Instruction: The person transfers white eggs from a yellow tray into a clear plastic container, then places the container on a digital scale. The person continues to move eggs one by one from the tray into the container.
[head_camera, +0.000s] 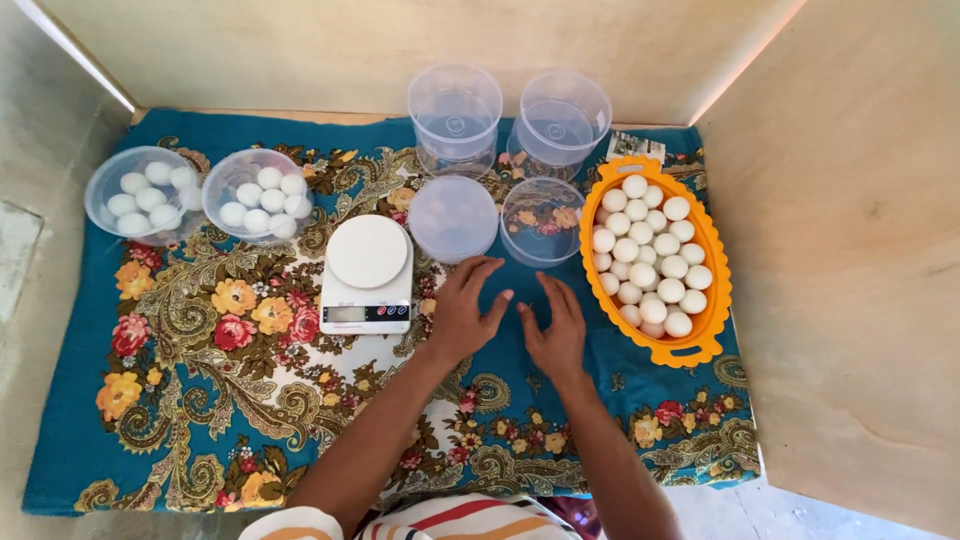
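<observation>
My left hand (463, 308) rests flat on the blue floral cloth (180, 400), fingers spread, just right of a white kitchen scale (367, 273). My right hand (553, 326) lies beside it, fingers apart, holding nothing. Ahead of my hands lie a clear plastic lid (452, 217) and an empty clear container (541, 220). An orange oval basket (708, 250) full of several white eggs sits to the right of my right hand.
Two clear tubs (131, 193) (258, 194) holding several white eggs stand at the far left. Two empty clear tubs (454, 112) (560, 117) stand at the back. Plywood walls (850, 250) close in the back and right side.
</observation>
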